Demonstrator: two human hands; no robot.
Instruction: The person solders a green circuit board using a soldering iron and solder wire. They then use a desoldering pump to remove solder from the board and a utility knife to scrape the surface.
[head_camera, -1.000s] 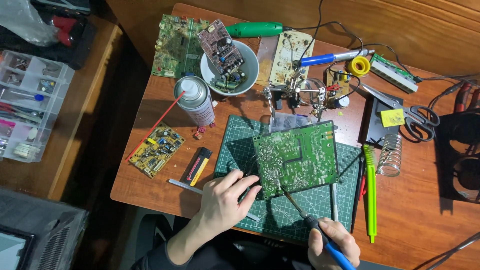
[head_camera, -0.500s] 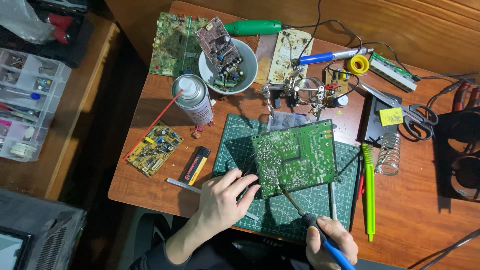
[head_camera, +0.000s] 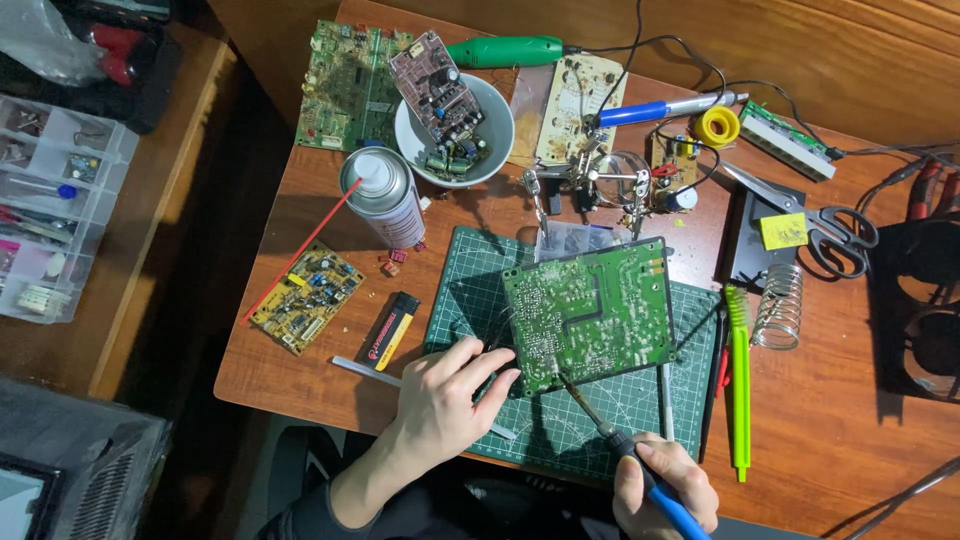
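Soldering iron (head_camera: 600, 425), gripped by right hand (head_camera: 662, 487), touches circuit board (head_camera: 590, 312); left hand (head_camera: 445, 400) steadies it, fingers curled.

My left hand (head_camera: 440, 395) rests on the green cutting mat (head_camera: 470, 300), fingertips touching the lower left edge of the green circuit board (head_camera: 590, 310), which sits tilted, solder side up. My right hand (head_camera: 662, 487) has its grip closed around the blue-handled soldering iron (head_camera: 625, 450), whose tip touches the board near its lower edge. Behind the board stands a helping-hands clamp stand (head_camera: 595, 185); a spray can (head_camera: 383, 195) lies further left on the bench (head_camera: 300, 220)
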